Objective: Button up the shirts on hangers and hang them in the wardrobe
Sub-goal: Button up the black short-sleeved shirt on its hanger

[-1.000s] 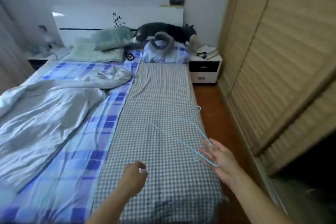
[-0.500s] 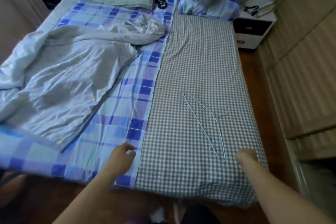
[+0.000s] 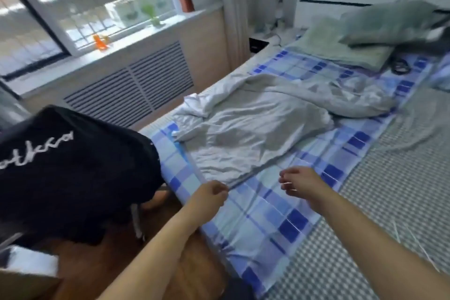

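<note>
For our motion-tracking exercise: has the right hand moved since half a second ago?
Yes. The right hand left the grey checked sheet leftward and is now over the blue plaid sheet.
</note>
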Tool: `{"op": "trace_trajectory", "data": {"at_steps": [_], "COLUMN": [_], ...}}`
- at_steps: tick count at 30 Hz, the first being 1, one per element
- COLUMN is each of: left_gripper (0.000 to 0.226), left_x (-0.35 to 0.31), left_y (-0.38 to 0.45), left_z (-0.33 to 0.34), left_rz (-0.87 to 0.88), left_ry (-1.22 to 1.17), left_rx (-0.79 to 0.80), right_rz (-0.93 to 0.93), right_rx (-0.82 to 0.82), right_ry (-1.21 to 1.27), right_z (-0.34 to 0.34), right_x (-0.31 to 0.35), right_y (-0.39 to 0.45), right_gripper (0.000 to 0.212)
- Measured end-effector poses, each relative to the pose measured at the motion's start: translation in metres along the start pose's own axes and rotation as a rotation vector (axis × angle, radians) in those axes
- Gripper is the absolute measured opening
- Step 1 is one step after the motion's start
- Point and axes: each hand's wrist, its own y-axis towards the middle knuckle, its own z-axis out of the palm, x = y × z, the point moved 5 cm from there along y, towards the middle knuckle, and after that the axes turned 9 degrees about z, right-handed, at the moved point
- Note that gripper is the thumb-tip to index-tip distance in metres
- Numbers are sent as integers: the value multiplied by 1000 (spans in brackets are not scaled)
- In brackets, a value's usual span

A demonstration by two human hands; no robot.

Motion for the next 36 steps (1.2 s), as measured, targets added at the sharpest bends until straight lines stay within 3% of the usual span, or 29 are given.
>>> {"op": "trace_trajectory", "data": {"at_steps": [3,7,13,15,17,19,20,22,24,27,29,30,33,34,36], "left_gripper": [18,18,18,17,13,33,44,62,57,8,15,10,72,73,34], "left_x": [24,79,212,256,294,329,351,394,428,444,447,446,448,449,444], "left_y": [-35,-87,-132,-131,-123,-111,-106,-89,-70,-51,-43,-40,-37,-33,-30], "left_z": [-82,-187,-352,-431,-512,-580,-605,-640,-663,-672,-671,-670,-675,-678,-684], "left_rz": [-52,-110,-215,-222,-185,-242,-309,-385,-363,-270,-216,-171,-91,-82,-114], "left_ry": [10,-33,78,186,293,315,275,220,193,179,147,124,59,70,182], "left_rx": [-170,-413,-624,-764,-948,-1050,-1040,-938,-798,-733,-782,-827,-937,-907,-777], "right_rz": [-68,-163,-294,-346,-420,-408,-387,-447,-529,-563,-621,-640,-688,-734,-841], "right_rx": [198,326,546,539,484,414,371,229,54,-86,-157,-192,-329,-379,-413], "right_ry": [-141,-277,-476,-514,-548,-565,-582,-700,-803,-781,-810,-802,-678,-605,-496], "right_z": [93,214,420,497,573,640,667,705,724,736,739,738,726,720,715], "right_x": [59,126,185,199,214,226,229,239,250,269,276,279,300,312,337], "right_y": [-7,-25,-58,-51,-37,-16,-3,37,66,49,46,45,28,17,-8], "right_gripper": [13,14,12,12,14,11,17,52,68,36,8,12,18,22,27]}}
